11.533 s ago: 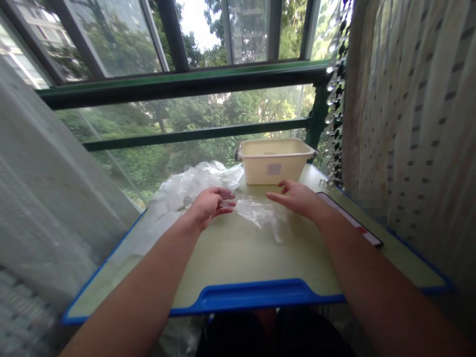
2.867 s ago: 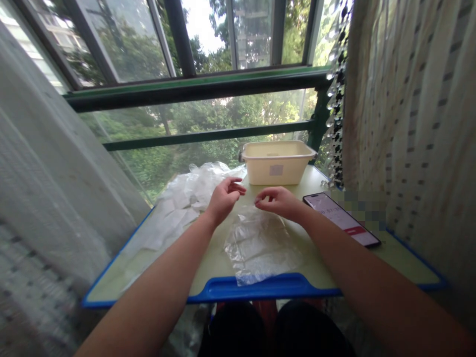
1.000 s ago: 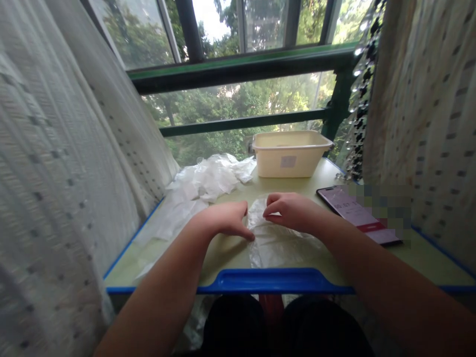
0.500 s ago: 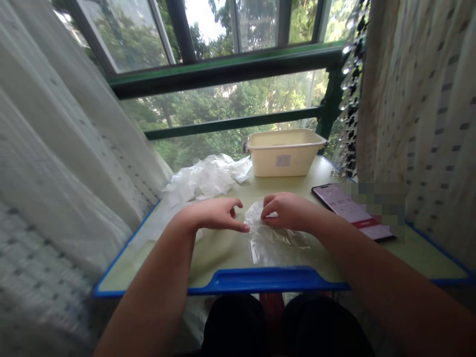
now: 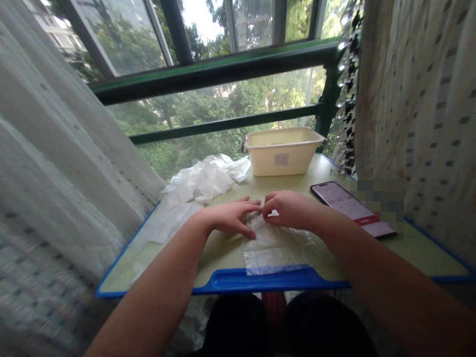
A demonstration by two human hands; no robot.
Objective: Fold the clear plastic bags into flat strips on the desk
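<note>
Left hand and right hand are bare. Left forearm and right forearm are bare to the limit of view. Legwear is black or near-black; fabric detail is lost in shadow.

I look through one camera worn on my head, facing forward and down across the surface. It sits above and behind my forearms, which come in from the bottom and reach to my left grip and right grip, both near the centre and fairly close. My knees show lowest; the windows, farther off, take the top.
</note>
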